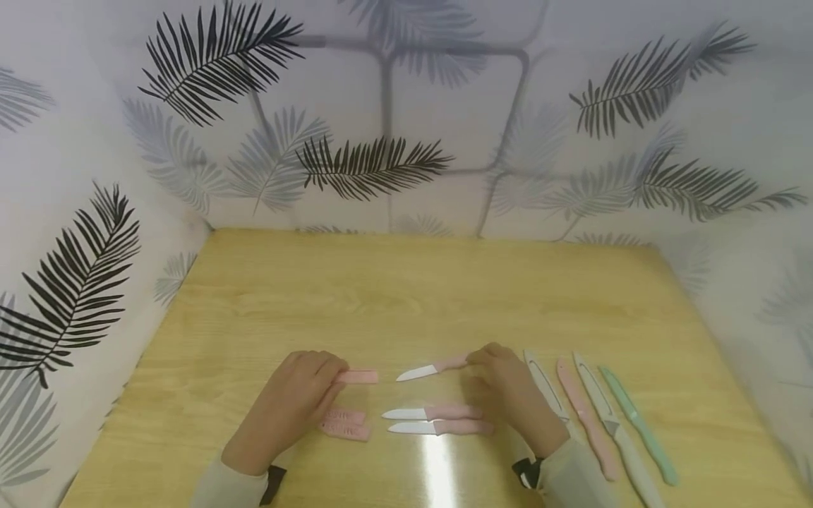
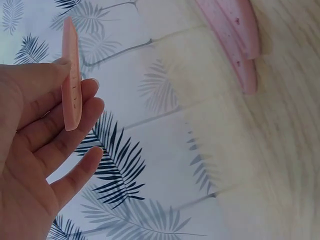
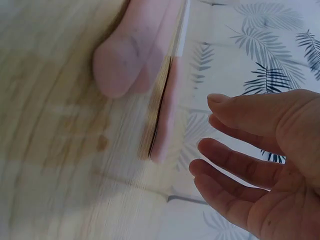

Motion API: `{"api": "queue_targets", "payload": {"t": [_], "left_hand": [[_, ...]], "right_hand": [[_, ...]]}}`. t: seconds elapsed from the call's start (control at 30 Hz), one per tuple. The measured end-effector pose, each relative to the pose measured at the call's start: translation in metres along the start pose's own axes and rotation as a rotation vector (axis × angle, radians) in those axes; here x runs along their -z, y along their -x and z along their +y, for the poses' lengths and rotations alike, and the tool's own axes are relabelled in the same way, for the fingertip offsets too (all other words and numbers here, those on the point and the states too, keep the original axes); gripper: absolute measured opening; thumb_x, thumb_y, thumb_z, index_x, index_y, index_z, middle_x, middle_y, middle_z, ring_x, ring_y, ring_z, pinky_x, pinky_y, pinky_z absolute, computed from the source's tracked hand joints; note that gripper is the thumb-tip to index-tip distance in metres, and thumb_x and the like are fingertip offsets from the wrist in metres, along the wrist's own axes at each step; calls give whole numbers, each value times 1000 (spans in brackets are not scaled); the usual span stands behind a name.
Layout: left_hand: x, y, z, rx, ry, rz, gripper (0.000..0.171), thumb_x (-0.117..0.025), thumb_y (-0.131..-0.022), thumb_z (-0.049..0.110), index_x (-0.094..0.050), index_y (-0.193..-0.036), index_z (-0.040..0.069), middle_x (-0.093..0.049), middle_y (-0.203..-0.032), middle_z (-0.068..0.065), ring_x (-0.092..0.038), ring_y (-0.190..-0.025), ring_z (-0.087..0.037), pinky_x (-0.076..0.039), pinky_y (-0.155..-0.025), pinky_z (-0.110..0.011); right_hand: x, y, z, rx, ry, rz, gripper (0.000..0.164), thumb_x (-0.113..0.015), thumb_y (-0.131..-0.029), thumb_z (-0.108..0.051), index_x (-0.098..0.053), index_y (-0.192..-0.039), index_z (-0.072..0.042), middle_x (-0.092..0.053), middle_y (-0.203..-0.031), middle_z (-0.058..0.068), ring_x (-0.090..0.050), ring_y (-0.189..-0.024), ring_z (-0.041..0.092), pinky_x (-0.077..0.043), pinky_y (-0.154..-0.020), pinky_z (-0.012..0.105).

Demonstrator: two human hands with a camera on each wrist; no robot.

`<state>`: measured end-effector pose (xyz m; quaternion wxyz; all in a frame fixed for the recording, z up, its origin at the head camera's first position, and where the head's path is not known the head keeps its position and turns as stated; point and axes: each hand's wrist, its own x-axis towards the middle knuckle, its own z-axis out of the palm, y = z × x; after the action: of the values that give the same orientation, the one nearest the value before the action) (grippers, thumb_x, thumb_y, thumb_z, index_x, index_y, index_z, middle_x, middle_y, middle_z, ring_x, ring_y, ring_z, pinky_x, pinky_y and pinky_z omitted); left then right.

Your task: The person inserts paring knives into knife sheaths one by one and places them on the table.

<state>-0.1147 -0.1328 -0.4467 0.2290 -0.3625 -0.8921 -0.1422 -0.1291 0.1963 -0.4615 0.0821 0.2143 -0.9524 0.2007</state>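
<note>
Pink sheath [image 1: 360, 377], partly hidden from above, pinched by left fingers [image 2: 91, 113]; right fingers [image 3: 235, 156] parted.

Five knives [image 1: 464, 427], two peelers [image 1: 627, 455], three separate sheaths [image 1: 348, 430]

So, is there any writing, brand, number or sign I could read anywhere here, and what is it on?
None can be read.
Two pink sheaths on the table: small marks, too blurred to tell letters from pattern.
Pink sheath in the left hand: a row of small marks, no readable letters.
Nearest pink knife handle, right wrist view: faint marks, too blurred to read.
</note>
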Motion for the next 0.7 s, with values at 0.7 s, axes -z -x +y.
{"api": "queue_targets", "payload": {"t": [0.7], "left_hand": [[6, -1, 6, -13, 14, 17, 21, -73, -80, 13, -66, -99, 6, -67, -97, -2, -63, -90, -17, -53, -82, -36]], "right_hand": [[-25, -36, -5, 61, -26, -158, 14, -72, -81, -3, -71, -95, -3, -63, -92, 8, -58, -86, 24, -53, -80, 37]]}}
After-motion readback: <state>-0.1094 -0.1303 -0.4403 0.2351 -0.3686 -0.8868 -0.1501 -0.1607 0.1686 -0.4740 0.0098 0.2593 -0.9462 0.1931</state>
